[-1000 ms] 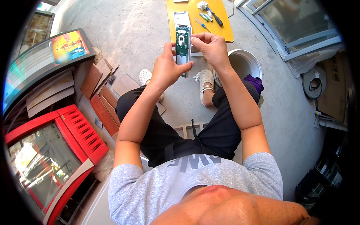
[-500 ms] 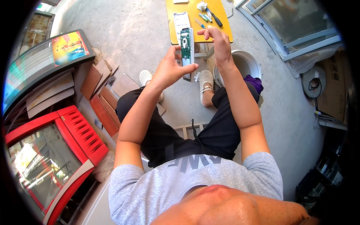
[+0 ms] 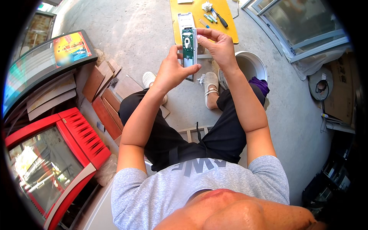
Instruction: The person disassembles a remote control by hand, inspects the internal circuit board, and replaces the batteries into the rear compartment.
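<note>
In front of me, over the near edge of a yellow table [image 3: 230,35], is an opened remote control [image 3: 188,48] with a green circuit board bared in its pale, slim casing. My left hand [image 3: 172,71] grips its lower part, thumb on the right side and fingers at the left. At the upper right edge, my right hand [image 3: 219,45] pinches the casing between thumb and fingers. A long white cover [image 3: 185,19] lies on the table just beyond. Two small green-and-white batteries [image 3: 210,18] and a dark-handled screwdriver [image 3: 222,21] rest to its right.
Crumpled white tissue [image 3: 207,6] sits at the table's far side. A white bucket [image 3: 261,64] with a purple cloth [image 3: 259,85] stands beside my right leg. Wooden boards [image 3: 111,113] and a red-framed cabinet [image 3: 82,138] are at the left, a metal-framed window [image 3: 303,30] at the far right.
My right hand has come down and left from beside the remote control, and its thumb and fingers now close on the upper edge. The remote control has shifted slightly left.
</note>
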Tool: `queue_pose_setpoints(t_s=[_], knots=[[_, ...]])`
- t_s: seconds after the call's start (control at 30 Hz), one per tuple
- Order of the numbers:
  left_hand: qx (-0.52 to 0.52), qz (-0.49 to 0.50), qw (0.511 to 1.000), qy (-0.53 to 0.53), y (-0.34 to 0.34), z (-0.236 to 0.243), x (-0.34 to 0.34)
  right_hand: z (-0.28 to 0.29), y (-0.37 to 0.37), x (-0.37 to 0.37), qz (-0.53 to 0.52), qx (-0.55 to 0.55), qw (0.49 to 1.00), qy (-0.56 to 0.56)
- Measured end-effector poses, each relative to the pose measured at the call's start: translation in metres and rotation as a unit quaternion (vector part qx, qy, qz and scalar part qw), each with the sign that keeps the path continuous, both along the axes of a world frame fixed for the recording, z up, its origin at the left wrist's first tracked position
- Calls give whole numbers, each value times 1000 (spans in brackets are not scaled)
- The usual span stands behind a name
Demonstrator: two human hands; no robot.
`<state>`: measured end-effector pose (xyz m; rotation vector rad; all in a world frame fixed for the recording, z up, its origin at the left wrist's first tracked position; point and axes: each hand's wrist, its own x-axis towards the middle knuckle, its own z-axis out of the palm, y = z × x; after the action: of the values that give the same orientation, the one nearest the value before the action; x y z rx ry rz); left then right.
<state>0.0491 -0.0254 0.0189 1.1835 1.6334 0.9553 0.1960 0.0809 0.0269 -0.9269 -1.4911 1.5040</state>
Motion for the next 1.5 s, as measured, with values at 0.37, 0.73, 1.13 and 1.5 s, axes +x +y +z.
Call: queue_pose_setpoints(t_s=[0.37,0.73,1.13,1.5], knots=[[46,32,975,216,-3,-1,7,-6,3,1,-27,-30,999,-1],[8,15,1000,15,2,-1,0,2,4,3,-11,-89,995,45],[-55,32,991,-114,3,12,-4,18,13,16,6,-148,982,114],[-40,46,992,-108,4,15,-7,23,19,20,106,-273,909,297]])
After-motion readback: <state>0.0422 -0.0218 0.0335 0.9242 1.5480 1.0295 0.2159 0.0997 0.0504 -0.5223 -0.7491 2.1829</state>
